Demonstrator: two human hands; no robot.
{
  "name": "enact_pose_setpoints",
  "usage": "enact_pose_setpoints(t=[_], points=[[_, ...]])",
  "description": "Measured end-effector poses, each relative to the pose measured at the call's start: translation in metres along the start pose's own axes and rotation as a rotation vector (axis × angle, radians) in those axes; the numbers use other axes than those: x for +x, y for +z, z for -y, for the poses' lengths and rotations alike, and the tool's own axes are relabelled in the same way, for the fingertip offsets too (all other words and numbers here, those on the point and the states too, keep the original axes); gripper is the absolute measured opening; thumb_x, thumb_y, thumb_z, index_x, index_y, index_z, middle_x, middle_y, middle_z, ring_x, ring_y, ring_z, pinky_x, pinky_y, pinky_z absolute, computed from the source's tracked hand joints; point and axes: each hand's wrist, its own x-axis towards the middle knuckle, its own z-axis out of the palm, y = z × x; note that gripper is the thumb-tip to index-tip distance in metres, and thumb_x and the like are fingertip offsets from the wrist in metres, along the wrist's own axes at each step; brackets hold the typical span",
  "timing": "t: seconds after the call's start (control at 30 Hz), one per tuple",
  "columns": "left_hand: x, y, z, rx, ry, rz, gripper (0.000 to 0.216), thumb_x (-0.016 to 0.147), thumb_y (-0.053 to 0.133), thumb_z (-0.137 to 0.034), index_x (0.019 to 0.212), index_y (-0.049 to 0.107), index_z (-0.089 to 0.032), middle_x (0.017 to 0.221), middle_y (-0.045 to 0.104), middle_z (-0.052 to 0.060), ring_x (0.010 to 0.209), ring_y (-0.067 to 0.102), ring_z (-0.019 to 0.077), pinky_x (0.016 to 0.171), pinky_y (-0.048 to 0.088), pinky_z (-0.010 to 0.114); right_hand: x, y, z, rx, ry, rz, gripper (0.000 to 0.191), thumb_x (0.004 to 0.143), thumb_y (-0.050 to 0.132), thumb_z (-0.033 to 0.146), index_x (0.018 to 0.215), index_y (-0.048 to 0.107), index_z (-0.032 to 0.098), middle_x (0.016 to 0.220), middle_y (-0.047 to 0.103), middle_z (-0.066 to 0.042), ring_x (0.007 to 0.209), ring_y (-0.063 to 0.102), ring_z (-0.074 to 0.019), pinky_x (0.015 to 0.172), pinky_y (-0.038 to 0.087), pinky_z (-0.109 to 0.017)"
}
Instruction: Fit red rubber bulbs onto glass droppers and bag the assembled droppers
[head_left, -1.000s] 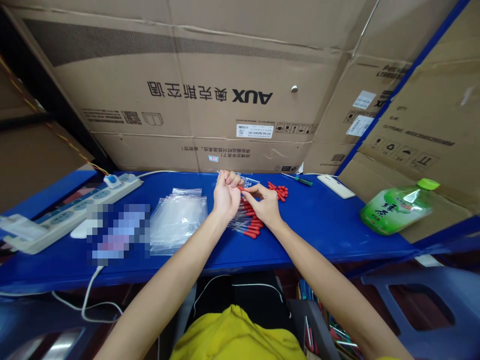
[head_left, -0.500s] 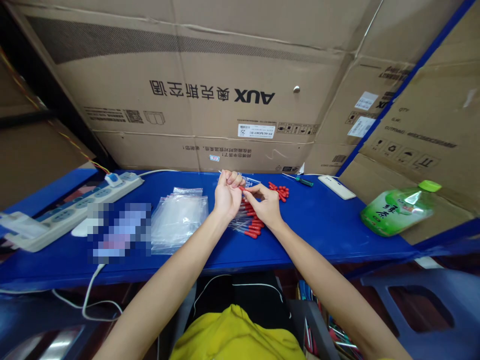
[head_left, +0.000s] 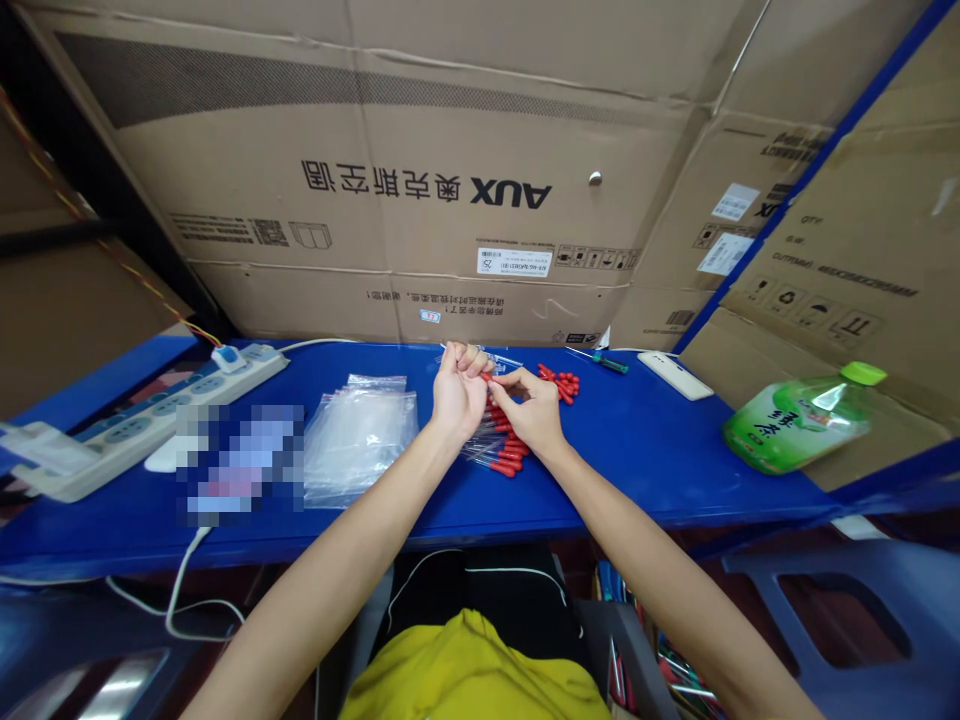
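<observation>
Fingers (head_left: 517,378) of the right hand (head_left: 535,403) pinching a red cap (head_left: 487,377) at the left hand (head_left: 460,392), its own fingers curled, their hold impossible to tell, with red-capped tubes (head_left: 504,451) beneath and nearer the body, more red caps (head_left: 564,382) right of the fingers, and bags (head_left: 360,440) to their left on the desk (head_left: 630,450).

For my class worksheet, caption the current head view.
Right hand pinches a red tip beside the curled left hand, near red-ended pieces and clear bags.
</observation>
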Motion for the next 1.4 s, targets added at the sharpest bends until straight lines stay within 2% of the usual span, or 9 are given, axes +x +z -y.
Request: enact_pose_setpoints(t=[0.17,0.47,0.57,0.7,0.77,0.87,0.97,1.17,1.4], points=[[0.0,-0.001,0.002,-0.004,-0.014,-0.011,0.044,0.109,0.039,-0.035,0.069,0.033,-0.019,0.063,0.023,-0.006,0.051,0.025,0.0102,0.059,0.036,0.025,0.0,0.0,-0.001,-0.01,-0.005,-0.004,0.023,0.09,0.07,0.045,0.085,0.071,0.022,0.079,0.076,-0.004,0.067,0.071,-0.0207,0.069,0.059,-0.034],[0.004,-0.003,-0.01,-0.075,0.001,-0.046,0.035,0.109,0.035,-0.022,0.074,0.04,-0.019,0.064,0.036,-0.004,0.055,0.04,0.0097,0.063,0.042,0.025,0.005,-0.006,0.003,-0.074,-0.051,0.06,0.022,0.092,0.07,0.043,0.096,0.073,0.021,0.089,0.078,-0.005,0.077,0.072,-0.0206,0.077,0.06,-0.034],[0.005,-0.005,-0.018,-0.116,0.003,-0.068,0.038,0.107,0.037,-0.024,0.069,0.033,-0.02,0.059,0.03,-0.005,0.05,0.034,0.0092,0.057,0.038,0.025,0.005,-0.008,0.002,-0.088,-0.052,0.083,0.021,0.091,0.071,0.041,0.099,0.073,0.021,0.09,0.078,-0.005,0.076,0.073,-0.02,0.077,0.061,-0.034],[0.005,-0.007,-0.024,-0.135,0.034,-0.029,0.044,0.105,0.041,-0.025,0.066,0.021,-0.021,0.056,0.019,-0.006,0.045,0.024,0.0083,0.049,0.029,0.025,0.004,-0.007,-0.001,-0.026,-0.021,0.12,0.025,0.089,0.073,0.042,0.104,0.072,0.022,0.092,0.078,-0.004,0.08,0.074,-0.0209,0.08,0.061,-0.035],[0.004,-0.007,-0.024,-0.12,0.048,-0.025,0.046,0.105,0.041,-0.026,0.065,0.018,-0.021,0.055,0.017,-0.006,0.044,0.022,0.0081,0.047,0.028,0.025,0.004,-0.006,-0.003,0.008,0.0,0.12,0.024,0.089,0.073,0.043,0.102,0.073,0.023,0.091,0.078,-0.004,0.08,0.075,-0.0213,0.08,0.061,-0.035],[0.003,-0.005,-0.023,-0.068,0.066,-0.083,0.05,0.106,0.042,-0.028,0.065,0.014,-0.021,0.053,0.014,-0.007,0.043,0.017,0.008,0.045,0.025,0.025,0.003,-0.004,-0.004,0.023,0.014,0.097,0.024,0.089,0.073,0.046,0.094,0.073,0.022,0.086,0.078,-0.004,0.076,0.074,-0.0217,0.076,0.061,-0.035],[0.003,-0.004,-0.022,-0.035,0.065,-0.133,0.052,0.107,0.042,-0.029,0.065,0.013,-0.021,0.052,0.014,-0.007,0.042,0.014,0.0075,0.043,0.022,0.025,0.001,-0.002,-0.003,0.04,0.013,0.086,0.024,0.088,0.074,0.046,0.091,0.073,0.022,0.083,0.077,-0.004,0.074,0.073,-0.022,0.073,0.06,-0.035],[0.003,-0.004,-0.021,-0.084,0.04,-0.118,0.051,0.109,0.036,-0.024,0.064,0.012,-0.02,0.052,0.011,-0.007,0.04,0.011,0.0065,0.041,0.017,0.024,-0.003,0.001,-0.001,0.02,-0.027,0.082,0.021,0.089,0.073,0.042,0.088,0.074,0.021,0.081,0.077,-0.004,0.07,0.072,-0.0209,0.07,0.059,-0.034],[0.003,-0.006,-0.02,-0.04,0.03,-0.162,0.051,0.109,0.036,-0.026,0.063,0.014,-0.021,0.052,0.012,-0.007,0.041,0.011,0.0072,0.04,0.018,0.024,-0.003,0.001,0.0,-0.005,-0.064,0.079,0.018,0.09,0.072,0.038,0.087,0.075,0.021,0.08,0.077,-0.003,0.067,0.07,-0.0191,0.068,0.057,-0.032]])
